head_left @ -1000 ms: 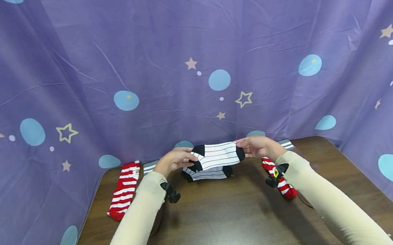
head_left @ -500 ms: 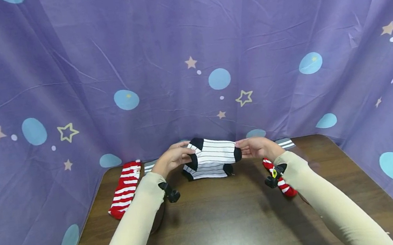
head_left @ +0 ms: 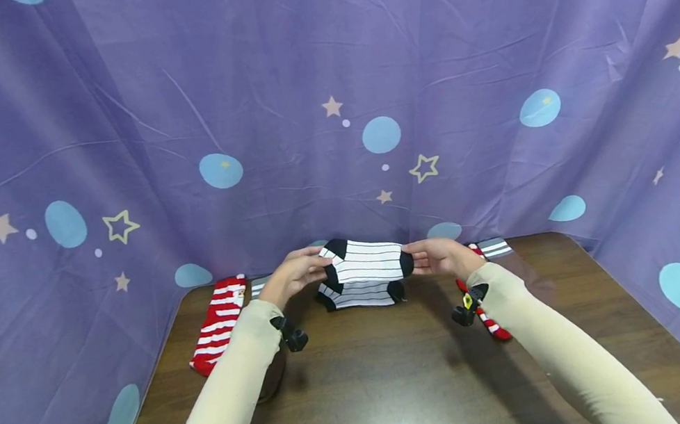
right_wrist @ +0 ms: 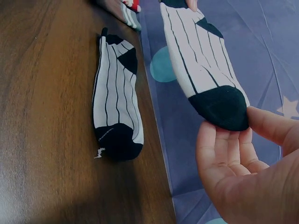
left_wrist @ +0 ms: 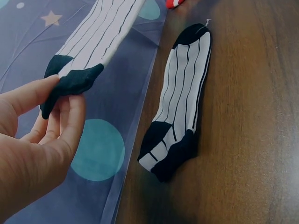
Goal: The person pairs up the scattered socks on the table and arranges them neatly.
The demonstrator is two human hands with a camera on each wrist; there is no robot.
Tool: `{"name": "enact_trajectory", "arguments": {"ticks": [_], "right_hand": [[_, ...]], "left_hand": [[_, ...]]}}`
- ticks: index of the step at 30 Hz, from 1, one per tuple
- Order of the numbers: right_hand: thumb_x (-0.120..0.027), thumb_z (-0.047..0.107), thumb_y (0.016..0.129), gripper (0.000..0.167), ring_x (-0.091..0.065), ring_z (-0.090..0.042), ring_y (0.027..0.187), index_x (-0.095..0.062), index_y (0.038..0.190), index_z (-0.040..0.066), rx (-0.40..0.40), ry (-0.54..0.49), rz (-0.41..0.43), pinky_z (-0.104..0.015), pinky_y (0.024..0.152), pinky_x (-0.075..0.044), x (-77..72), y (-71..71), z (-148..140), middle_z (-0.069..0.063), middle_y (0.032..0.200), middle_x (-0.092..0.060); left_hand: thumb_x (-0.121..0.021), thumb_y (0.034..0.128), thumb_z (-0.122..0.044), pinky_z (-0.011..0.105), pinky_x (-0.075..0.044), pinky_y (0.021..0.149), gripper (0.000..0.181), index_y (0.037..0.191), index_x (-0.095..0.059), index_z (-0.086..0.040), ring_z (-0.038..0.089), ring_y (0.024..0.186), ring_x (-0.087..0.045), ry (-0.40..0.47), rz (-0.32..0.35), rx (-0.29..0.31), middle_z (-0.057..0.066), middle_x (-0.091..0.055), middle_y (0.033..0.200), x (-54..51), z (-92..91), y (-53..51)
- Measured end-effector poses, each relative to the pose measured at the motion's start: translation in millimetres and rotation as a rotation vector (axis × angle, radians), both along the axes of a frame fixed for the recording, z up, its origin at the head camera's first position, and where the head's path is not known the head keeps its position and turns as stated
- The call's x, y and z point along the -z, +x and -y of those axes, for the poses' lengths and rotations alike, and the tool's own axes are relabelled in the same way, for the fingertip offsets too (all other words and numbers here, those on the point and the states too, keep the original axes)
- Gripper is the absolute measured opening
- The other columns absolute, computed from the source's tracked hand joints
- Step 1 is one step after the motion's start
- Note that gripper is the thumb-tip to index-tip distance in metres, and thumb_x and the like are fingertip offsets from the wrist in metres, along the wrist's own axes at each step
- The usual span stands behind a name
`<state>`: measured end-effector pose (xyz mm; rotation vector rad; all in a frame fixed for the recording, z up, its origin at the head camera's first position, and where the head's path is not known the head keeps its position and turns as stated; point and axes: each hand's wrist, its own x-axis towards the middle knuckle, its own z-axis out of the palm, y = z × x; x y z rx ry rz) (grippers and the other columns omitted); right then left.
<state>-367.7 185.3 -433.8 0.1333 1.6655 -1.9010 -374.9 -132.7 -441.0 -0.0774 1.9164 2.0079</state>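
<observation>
A white ankle sock (head_left: 373,260) with thin black stripes and black heel, toe and cuff is stretched in the air between both hands. The left hand (head_left: 296,273) pinches its black cuff end between thumb and fingers, as the left wrist view shows of that sock (left_wrist: 100,37). At the other end the right hand (head_left: 442,256) pinches the black toe, seen on the sock (right_wrist: 205,60) in the right wrist view. Below it, a matching striped sock (head_left: 362,295) lies flat on the table, with a loose thread at its toe in the left wrist view.
A red-and-white striped sock (head_left: 219,324) lies at the left of the wooden table (head_left: 385,389). Another red striped sock (head_left: 494,327) is partly behind the right arm. Grey-striped cuffs (head_left: 495,247) show by both arms. A purple curtain (head_left: 306,139) hangs behind the table.
The held sock has risen a little and shifted slightly left with both hands, its face tilting more toward the head camera. More of the red sock's upper end shows by the right wrist.
</observation>
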Motion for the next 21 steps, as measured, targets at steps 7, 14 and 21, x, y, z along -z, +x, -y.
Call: {"name": "enact_trajectory", "arguments": {"ticks": [7, 14, 21], "right_hand": [[-0.050, 0.011, 0.107, 0.022, -0.067, -0.008, 0.074, -0.063, 0.089, 0.014, 0.041, 0.007, -0.007, -0.022, 0.071, -0.058, 5.8, -3.1, 8, 0.003, 0.076, -0.070], [-0.051, 0.010, 0.106, 0.024, -0.066, -0.007, 0.071, -0.063, 0.085, 0.015, 0.067, 0.035, -0.007, -0.022, 0.070, -0.057, 14.0, -3.5, 12, 0.004, 0.074, -0.069], [-0.052, 0.009, 0.105, 0.029, -0.065, -0.007, 0.068, -0.065, 0.081, 0.017, 0.072, 0.047, -0.012, -0.022, 0.068, -0.056, 22.4, -6.4, 15, 0.004, 0.072, -0.068]], "left_hand": [[-0.060, 0.0953, 0.008, 0.051, -0.043, 0.116, 0.063, 0.153, -0.034, 0.007, 0.007, 0.082, -0.065, -0.009, 0.027, -0.033, 0.002, -0.068, 0.098, 7.0, 4.1, -1.9], [-0.062, 0.0946, 0.008, 0.041, -0.053, 0.106, 0.061, 0.151, -0.039, 0.008, 0.006, 0.078, -0.066, -0.019, 0.048, -0.037, -0.002, -0.068, 0.088, 15.1, 6.1, 0.1], [-0.061, 0.0948, 0.009, 0.042, -0.052, 0.108, 0.059, 0.150, -0.040, 0.008, 0.006, 0.078, -0.064, -0.027, 0.060, -0.054, -0.004, -0.066, 0.086, 20.5, 6.5, 1.3]]}}
